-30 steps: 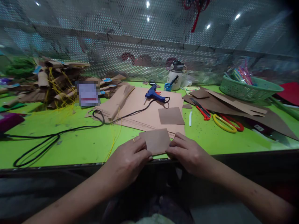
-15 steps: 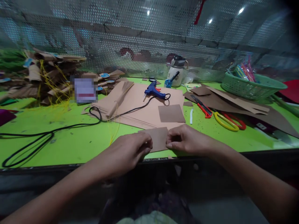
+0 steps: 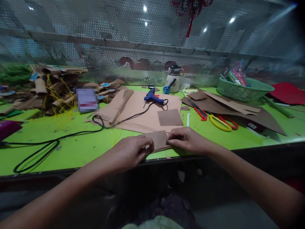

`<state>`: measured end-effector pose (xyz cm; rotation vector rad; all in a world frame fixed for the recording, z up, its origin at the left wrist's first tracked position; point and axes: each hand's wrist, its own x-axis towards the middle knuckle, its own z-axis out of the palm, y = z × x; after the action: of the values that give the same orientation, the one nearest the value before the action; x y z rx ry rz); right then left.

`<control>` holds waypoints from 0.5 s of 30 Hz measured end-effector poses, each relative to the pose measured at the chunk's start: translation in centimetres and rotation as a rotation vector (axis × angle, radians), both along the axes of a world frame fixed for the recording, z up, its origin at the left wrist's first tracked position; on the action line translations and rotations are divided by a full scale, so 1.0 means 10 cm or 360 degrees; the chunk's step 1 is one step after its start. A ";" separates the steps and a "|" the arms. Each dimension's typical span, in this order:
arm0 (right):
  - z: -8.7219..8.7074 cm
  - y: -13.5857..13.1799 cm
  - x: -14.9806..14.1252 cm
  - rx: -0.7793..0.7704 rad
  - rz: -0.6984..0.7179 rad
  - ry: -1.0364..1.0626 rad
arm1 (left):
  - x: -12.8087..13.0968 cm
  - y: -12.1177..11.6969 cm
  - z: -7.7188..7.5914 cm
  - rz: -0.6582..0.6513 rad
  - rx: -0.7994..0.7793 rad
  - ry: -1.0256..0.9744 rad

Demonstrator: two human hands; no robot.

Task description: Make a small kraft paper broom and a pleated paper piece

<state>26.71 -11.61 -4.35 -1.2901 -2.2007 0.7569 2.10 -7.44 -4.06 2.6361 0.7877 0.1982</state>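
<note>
Both hands are on one little job here: the small brown rectangular piece of paper (image 3: 159,140) sits at lower centre of the frame, by the front edge of the bright green counter (image 3: 76,152). The right hand (image 3: 189,140) has thumb and fingertips pinched on its right edge; the left hand (image 3: 131,150) is curled over the left side, but it's kinda dim and blurry there, so can't tell if those fingers grip or just rest. Hands are well apart, paper between them. The near edge looks doubled, so I'd keep layers lined up at the corners, pull evenly from both sides, and press flat against the counter rather than over its lip. Blue glue gun with black cord (image 3: 153,97) lies mid-frame on the tan paper stack (image 3: 135,108); I'd keep elbows clear of that cord.
</note>
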 end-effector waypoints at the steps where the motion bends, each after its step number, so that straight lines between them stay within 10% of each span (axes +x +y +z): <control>1: -0.01 -0.03 -0.01 0.0087 -0.0001 0.0017 | -0.01 0.00 -0.01 -0.0021 0.0019 -0.0023; 15: -0.17 -0.13 -0.02 0.0639 0.0315 -0.0195 | -0.04 -0.09 -0.13 -0.0062 0.0198 -0.0225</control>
<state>26.55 -12.91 -6.07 -0.9501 -2.4438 0.2827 1.71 -8.39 -5.35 2.7144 0.6966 0.4308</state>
